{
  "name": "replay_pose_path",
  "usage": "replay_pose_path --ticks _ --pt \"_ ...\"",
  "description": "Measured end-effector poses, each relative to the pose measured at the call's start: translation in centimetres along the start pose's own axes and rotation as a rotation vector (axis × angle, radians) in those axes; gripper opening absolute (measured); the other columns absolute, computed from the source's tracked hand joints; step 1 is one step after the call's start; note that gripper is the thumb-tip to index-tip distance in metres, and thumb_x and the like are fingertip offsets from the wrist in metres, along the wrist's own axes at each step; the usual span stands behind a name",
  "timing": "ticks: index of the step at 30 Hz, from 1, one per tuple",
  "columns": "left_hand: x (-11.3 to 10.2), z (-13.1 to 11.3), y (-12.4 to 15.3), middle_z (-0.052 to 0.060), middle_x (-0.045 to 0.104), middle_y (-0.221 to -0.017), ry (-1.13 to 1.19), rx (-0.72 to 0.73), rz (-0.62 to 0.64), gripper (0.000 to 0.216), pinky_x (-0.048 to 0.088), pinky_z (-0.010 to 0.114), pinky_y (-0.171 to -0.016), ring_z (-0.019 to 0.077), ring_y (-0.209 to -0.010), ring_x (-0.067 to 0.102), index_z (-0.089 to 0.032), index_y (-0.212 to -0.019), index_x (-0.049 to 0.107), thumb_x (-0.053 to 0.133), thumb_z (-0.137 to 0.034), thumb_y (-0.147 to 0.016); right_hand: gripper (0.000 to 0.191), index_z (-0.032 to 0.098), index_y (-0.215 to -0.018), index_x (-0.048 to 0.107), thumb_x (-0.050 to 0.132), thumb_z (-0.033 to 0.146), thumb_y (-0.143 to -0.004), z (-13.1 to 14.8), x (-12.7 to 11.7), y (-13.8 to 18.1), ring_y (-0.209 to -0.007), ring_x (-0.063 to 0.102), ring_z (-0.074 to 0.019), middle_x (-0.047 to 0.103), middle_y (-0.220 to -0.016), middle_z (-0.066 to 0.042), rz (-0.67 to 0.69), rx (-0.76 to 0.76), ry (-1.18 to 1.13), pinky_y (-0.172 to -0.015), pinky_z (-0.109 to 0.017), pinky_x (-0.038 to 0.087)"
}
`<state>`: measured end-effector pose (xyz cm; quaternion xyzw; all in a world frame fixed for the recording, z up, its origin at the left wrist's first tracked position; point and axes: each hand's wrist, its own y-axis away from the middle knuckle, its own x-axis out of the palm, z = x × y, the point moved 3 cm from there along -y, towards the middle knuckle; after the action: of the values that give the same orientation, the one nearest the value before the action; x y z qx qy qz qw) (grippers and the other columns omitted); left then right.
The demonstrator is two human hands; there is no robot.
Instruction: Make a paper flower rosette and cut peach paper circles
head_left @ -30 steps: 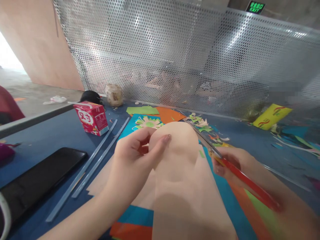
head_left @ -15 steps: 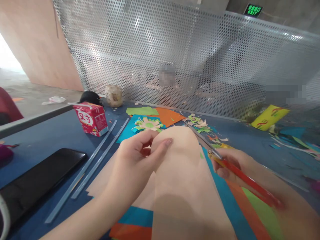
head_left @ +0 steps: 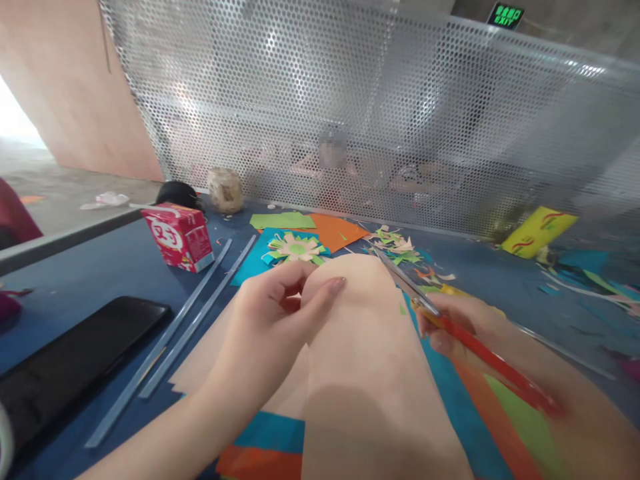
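Observation:
My left hand [head_left: 273, 323] pinches the rounded top of a beige paper sheet [head_left: 365, 373], thumb on the near face and fingers behind it. My right hand [head_left: 467, 327] grips red-handled scissors [head_left: 453, 327], whose blades [head_left: 397, 273] lie along the sheet's upper right edge. The sheet curves up from the table towards me. Under it lie blue, orange and green paper sheets [head_left: 500, 407]. A paper flower [head_left: 295, 248] with beige and green petals rests on a blue sheet beyond my hands.
A red carton [head_left: 177, 237] stands at the left, with two long clear strips [head_left: 200, 313] and a black phone [head_left: 65, 367] nearer me. Paper scraps [head_left: 400, 247] lie behind the scissors. A perforated metal screen [head_left: 350, 120] closes off the back; a yellow packet [head_left: 537, 232] leans there.
The sheet's top has sunk slightly and the scissors have shifted a little left along its edge. Both hands keep their hold.

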<state>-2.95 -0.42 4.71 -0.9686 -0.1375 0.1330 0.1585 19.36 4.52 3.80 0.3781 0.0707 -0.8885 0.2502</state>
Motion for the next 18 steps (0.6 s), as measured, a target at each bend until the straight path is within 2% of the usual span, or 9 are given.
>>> replay_pose_path --ticks 10,18 --pt "0.08 -0.04 0.01 -0.006 0.035 -0.046 -0.005 -0.006 0.006 0.030 0.024 0.014 -0.033 0.0046 -0.041 0.031 -0.016 -0.051 0.050 0.060 -0.032 -0.074 0.034 0.020 -0.071 0.048 0.058 0.053 -0.073 -0.16 0.04 -0.11 -0.055 0.036 -0.0102 0.041 -0.063 0.003 0.019 0.016 0.007 -0.049 -0.023 0.032" --pt "0.04 0.16 0.05 -0.006 0.036 -0.047 0.002 -0.021 0.018 0.029 0.025 0.014 -0.034 0.0049 -0.042 0.032 -0.016 -0.053 0.050 0.060 -0.034 -0.074 0.038 0.020 -0.070 0.046 0.056 0.057 -0.072 -0.09 0.09 -0.05 -0.052 0.032 -0.0098 0.034 -0.061 0.004 0.038 0.045 0.005 -0.047 -0.024 0.027"
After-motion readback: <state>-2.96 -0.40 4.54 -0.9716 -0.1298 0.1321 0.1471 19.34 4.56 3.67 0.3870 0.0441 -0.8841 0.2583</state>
